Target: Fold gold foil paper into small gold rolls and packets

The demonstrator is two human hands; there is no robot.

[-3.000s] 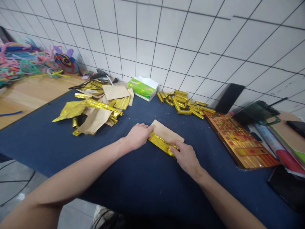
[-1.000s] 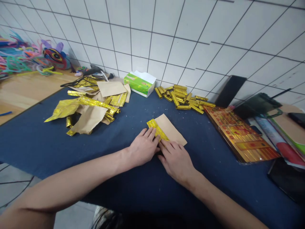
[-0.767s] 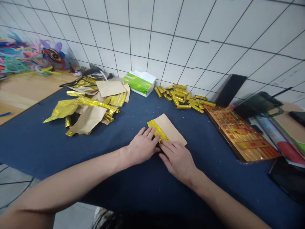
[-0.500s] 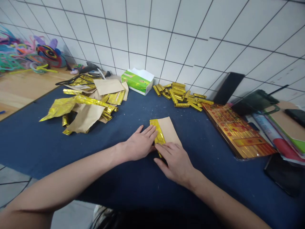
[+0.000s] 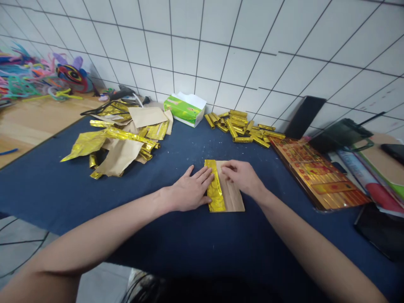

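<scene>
A brown paper sheet [image 5: 232,198] with a folded gold foil strip [image 5: 214,189] along its left edge lies flat on the blue table cloth [image 5: 189,235]. My left hand [image 5: 192,191] rests flat beside the strip, its fingertips pressing the gold fold. My right hand [image 5: 241,176] sits over the sheet's upper right part, fingers curled and pinching the paper's top edge.
A heap of loose gold foil and brown paper [image 5: 121,136] lies at the left. Several rolled gold pieces [image 5: 243,130] are piled near the wall beside a green tissue box [image 5: 184,110]. A stack of printed gold sheets [image 5: 318,176] and dark devices lie at the right.
The sheet has turned from a slant until its gold strip runs straight away from me. My right hand moved from the sheet's near end up to its far right part.
</scene>
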